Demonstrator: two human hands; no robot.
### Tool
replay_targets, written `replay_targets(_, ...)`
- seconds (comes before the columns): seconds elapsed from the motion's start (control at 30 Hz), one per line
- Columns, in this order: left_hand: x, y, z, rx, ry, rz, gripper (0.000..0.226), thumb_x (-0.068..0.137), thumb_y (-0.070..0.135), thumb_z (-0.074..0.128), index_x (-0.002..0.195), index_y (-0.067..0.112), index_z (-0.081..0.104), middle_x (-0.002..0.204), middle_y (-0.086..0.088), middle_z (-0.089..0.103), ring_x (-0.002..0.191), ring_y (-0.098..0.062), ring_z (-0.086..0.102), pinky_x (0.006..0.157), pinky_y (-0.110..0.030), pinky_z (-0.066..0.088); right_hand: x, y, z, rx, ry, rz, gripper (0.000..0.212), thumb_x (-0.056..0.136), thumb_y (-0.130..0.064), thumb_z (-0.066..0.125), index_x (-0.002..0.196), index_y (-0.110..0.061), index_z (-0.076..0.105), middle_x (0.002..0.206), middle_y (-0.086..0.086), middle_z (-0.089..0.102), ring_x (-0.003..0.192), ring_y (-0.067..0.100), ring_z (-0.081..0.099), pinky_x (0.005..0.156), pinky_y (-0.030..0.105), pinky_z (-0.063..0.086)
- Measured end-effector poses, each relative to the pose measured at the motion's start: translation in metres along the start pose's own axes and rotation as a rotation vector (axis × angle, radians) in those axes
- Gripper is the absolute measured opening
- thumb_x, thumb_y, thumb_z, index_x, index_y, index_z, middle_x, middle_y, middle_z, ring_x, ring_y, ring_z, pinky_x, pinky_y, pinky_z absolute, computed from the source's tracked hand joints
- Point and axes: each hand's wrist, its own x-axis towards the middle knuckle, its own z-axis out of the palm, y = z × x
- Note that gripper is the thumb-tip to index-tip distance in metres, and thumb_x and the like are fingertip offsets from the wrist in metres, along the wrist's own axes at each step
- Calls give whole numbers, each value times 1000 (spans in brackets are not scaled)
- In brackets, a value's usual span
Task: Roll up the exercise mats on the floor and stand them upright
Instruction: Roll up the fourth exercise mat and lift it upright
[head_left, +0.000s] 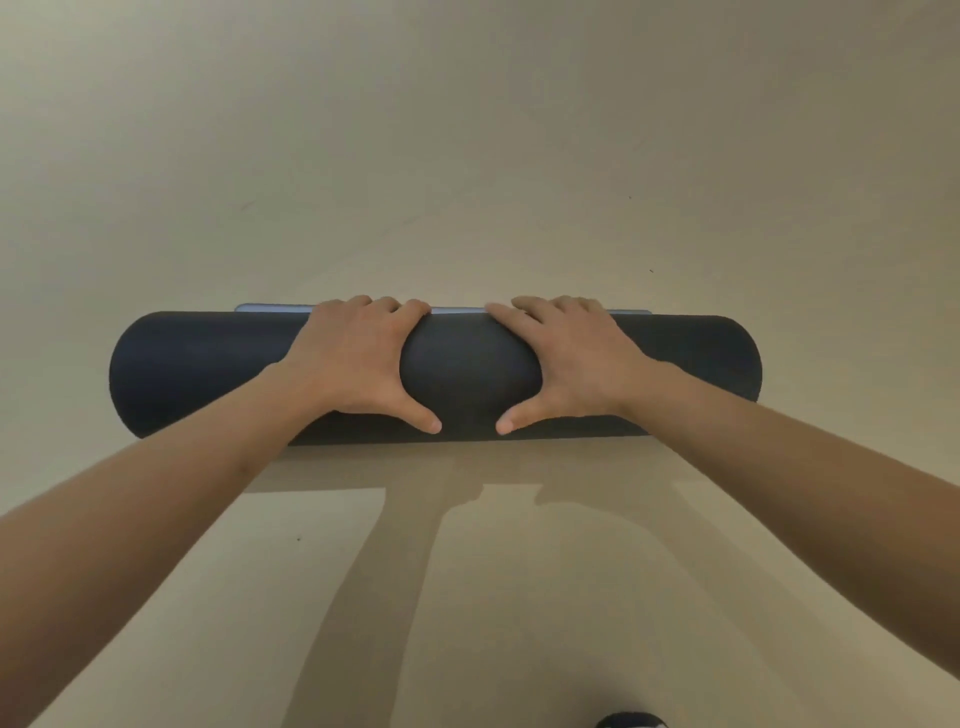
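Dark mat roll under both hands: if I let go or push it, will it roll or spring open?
Probably rolls readily: the mat roll lies on its side, a cylinder on smooth floor. It may loosen if released: a pale strip lies flat beyond it, and left hand and right hand hold it.

Beige floor, one dark rolled mat on it.
Roll lies flat, crosswise; pale blue strip along its far side; dark object at the near edge.

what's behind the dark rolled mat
A thin pale blue strip shows along the far side of the dark rolled mat. The mat, left hand and right hand hide the rest.
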Motion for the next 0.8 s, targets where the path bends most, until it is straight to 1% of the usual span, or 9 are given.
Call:
replay_targets(0.1, 8, -4, -5, -6, -26, 15, 119, 39, 103, 57, 136, 35, 41, 108, 9, 64, 98, -22, 61, 72, -36, 40, 1, -1, 4, -55, -13, -35, 140, 49, -100, 57, 159, -32, 5, 154, 7, 41, 130, 35, 47, 111, 53, 37)
replay_targets(0.2, 12, -5, -13, -4, -53, 8, 118, 38, 104, 55, 133, 35, 44, 102, 9, 64, 92, -21, 62, 71, -35, 42, 10, -1, -10, -27, -39, -37, 128, 54, -91, 68, 155, -32, 17, 134, 5, 51, 114, 29, 52, 95, 44, 45)
replay_targets(0.3, 6, 0, -15, 9, -47, -30, 114, 37, 104, 53, 126, 33, 51, 95, 9, 67, 84, -21, 63, 72, -37, 49, 12, -3, -17, -9, -40, -86, 118, 56, -86, 73, 151, -32, 28, 116, 1, 53, 101, 24, 52, 81, 36, 40)
replay_targets(0.4, -14, 13, -13, 1, -77, -52, 106, 37, 103, 54, 116, 31, 55, 85, 9, 64, 76, -21, 61, 70, -36, 49, 1, -6, -16, 16, -76, -133, 113, 54, -83, 77, 147, -35, 33, 105, -5, 50, 95, 21, 53, 77, 35, 41)
replay_targets(0.5, -39, 28, -6, -61, -166, -61, 99, 38, 101, 57, 110, 34, 55, 80, 12, 60, 74, -17, 59, 65, -33, 42, -15, -13, -12, 91, -196, -169, 107, 52, -81, 80, 140, -41, 36, 102, -8, 53, 94, 19, 54, 78, 38, 48)
replay_targets(0.63, -64, 33, 6, -183, -219, -150, 101, 43, 102, 53, 124, 42, 51, 97, 16, 65, 90, -17, 62, 71, -35, 41, -19, -16, -8, 175, -297, -177, 102, 51, -78, 83, 136, -45, 39, 104, -12, 55, 96, 18, 57, 82, 39, 50)
replay_targets(0.7, -77, 34, 11, -190, -87, -161, 104, 53, 99, 49, 139, 40, 45, 119, 14, 64, 106, -18, 62, 78, -36, 43, -12, -14, -11, 223, -323, -168, 99, 52, -74, 85, 136, -46, 41, 109, -15, 58, 100, 17, 58, 84, 37, 49)
replay_targets(0.77, -94, 39, 19, -194, 102, -117, 104, 64, 90, 49, 149, 31, 42, 143, 6, 57, 127, -22, 56, 97, -41, 45, -3, -10, -13, 274, -349, -152, 96, 52, -72, 87, 135, -49, 43, 117, -20, 61, 106, 14, 58, 90, 38, 49)
replay_targets(0.8, -103, 42, 24, -187, 182, -84, 102, 69, 85, 51, 151, 26, 42, 151, 1, 52, 135, -26, 51, 107, -44, 41, 1, -7, -14, 301, -363, -134, 95, 53, -71, 87, 135, -51, 44, 119, -22, 61, 109, 13, 58, 92, 38, 49)
